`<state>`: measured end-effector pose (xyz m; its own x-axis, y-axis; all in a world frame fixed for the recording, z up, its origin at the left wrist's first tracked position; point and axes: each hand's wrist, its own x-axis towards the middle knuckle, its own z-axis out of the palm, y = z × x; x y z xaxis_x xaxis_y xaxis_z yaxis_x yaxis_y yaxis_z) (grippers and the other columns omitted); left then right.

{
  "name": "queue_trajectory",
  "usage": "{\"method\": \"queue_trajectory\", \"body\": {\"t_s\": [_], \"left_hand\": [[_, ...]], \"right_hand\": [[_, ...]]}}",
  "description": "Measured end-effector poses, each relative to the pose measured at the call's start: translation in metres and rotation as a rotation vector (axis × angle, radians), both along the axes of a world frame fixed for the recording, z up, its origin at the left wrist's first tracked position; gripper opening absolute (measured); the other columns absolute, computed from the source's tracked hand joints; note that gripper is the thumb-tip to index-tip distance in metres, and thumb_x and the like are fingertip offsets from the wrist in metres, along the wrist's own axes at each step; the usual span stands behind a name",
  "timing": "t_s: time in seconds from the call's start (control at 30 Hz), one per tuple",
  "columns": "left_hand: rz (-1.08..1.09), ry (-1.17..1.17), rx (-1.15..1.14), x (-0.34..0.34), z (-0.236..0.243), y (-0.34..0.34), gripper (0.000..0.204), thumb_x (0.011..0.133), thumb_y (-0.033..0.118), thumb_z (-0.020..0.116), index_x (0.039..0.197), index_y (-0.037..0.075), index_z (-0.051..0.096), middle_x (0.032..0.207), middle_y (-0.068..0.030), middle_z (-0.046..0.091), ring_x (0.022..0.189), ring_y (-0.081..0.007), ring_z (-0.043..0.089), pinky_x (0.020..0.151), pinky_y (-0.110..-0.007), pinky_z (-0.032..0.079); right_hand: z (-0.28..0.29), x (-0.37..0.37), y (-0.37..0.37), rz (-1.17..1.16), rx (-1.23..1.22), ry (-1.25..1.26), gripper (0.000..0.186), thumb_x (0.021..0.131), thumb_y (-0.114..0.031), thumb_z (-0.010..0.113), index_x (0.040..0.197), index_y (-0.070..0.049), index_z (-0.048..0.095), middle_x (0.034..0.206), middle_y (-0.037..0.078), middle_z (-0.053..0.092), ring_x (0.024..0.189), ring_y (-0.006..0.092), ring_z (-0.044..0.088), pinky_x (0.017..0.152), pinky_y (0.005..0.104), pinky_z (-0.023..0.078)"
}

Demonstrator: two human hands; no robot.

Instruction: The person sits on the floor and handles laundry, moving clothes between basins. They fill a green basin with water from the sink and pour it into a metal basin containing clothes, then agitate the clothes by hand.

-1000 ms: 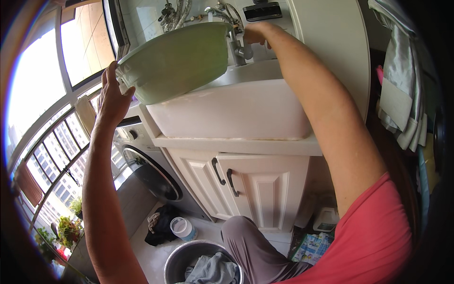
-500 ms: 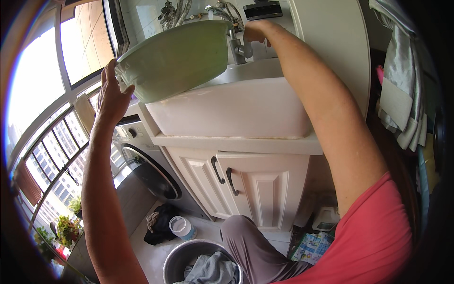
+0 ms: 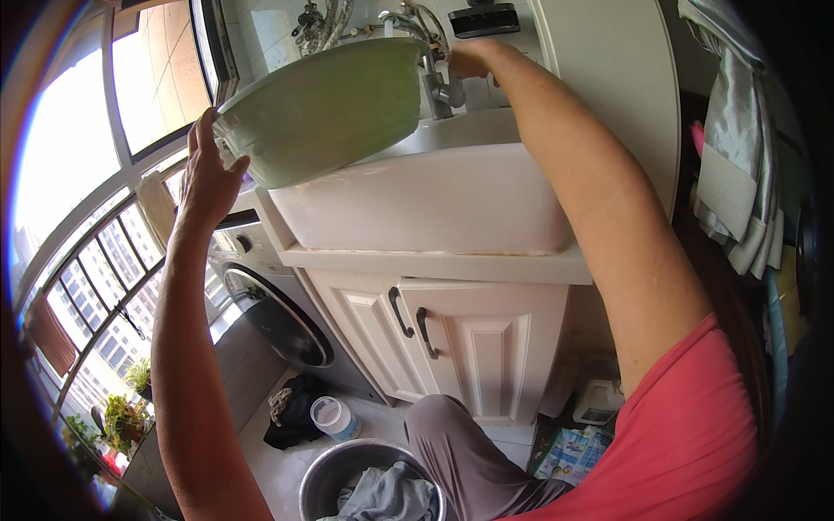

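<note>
A large translucent green basin (image 3: 326, 113) rests tilted on the left part of the white sink (image 3: 417, 204). My left hand (image 3: 208, 169) grips its left end, with fingers on the rim and the thumb against the side. Water runs from a chrome spout (image 3: 388, 19) down behind the basin's far rim, so the inside is hidden. At the basin's right end stands a grey faucet (image 3: 437, 94). My right hand (image 3: 473, 59) is curled beside the faucet's upper part, with its fingertips partly hidden there.
Below the sink is a white cabinet (image 3: 486, 339) with black handles. A washing machine (image 3: 278, 304) stands to its left. On the floor are a metal tub (image 3: 313, 482) holding grey cloth (image 3: 391, 493), a clear plastic tub (image 3: 334, 417) and a dark cloth (image 3: 300, 408). Silvery fabric (image 3: 734, 165) hangs right.
The green basin has shifted very slightly to the right. Both hands stay nearly where they were, and the water keeps running.
</note>
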<state>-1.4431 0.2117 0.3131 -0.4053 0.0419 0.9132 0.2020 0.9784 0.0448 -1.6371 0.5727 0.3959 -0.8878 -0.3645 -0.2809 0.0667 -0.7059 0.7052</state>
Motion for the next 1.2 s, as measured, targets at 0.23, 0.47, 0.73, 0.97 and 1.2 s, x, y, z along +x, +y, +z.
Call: {"method": "queue_trajectory", "body": {"t_s": [0.23,0.47,0.73,0.97,1.2], "left_hand": [[0.007,-0.008,-0.001,0.001,-0.001,-0.008,0.084,0.079,0.012,0.072,0.147,0.010,0.022,0.145,-0.0193,0.037,0.089,-0.0297,0.066,0.081,-0.044,0.056],[0.031,-0.005,-0.011,-0.006,0.005,0.004,0.084,0.079,0.012,0.072,0.147,0.010,0.021,0.147,-0.0211,0.034,0.109,-0.0380,0.061,0.091,-0.047,0.053],[0.082,-0.017,0.009,0.003,0.001,0.002,0.083,0.079,0.013,0.071,0.147,0.010,0.022,0.148,-0.0211,0.032,0.121,-0.0411,0.053,0.096,-0.049,0.050],[0.070,0.028,-0.021,-0.003,-0.003,-0.010,0.082,0.079,0.015,0.072,0.146,0.009,0.024,0.146,-0.0210,0.035,0.117,-0.0405,0.056,0.096,-0.048,0.050],[0.094,0.002,0.032,0.006,-0.010,-0.020,0.084,0.079,0.015,0.073,0.146,0.010,0.024,0.145,-0.0213,0.035,0.117,-0.0402,0.056,0.097,-0.049,0.049]], "right_hand": [[0.003,-0.041,-0.010,0.255,-0.576,-0.015,0.020,0.087,-0.022,0.057,0.082,-0.011,0.072,0.083,0.002,0.071,0.082,0.0189,0.069,0.071,0.0333,0.052],[0.032,-0.070,0.021,1.025,-1.464,-0.298,0.025,0.083,-0.015,0.051,0.097,-0.013,0.071,0.088,0.009,0.069,0.074,0.0216,0.065,0.064,0.0361,0.052],[0.046,0.020,-0.061,0.525,-2.631,-1.019,0.060,0.099,-0.050,0.033,0.119,-0.003,0.064,0.130,0.015,0.058,0.116,0.0304,0.056,0.095,0.0474,0.044],[0.040,-0.040,-0.093,0.906,-2.454,-0.935,0.063,0.093,-0.059,0.044,0.114,-0.003,0.066,0.118,0.020,0.063,0.108,0.0282,0.061,0.087,0.0435,0.049],[0.042,-0.036,-0.102,0.829,-2.682,-0.780,0.039,0.082,-0.045,0.064,0.096,-0.009,0.071,0.086,0.014,0.071,0.079,0.0286,0.067,0.070,0.0392,0.052]]}}
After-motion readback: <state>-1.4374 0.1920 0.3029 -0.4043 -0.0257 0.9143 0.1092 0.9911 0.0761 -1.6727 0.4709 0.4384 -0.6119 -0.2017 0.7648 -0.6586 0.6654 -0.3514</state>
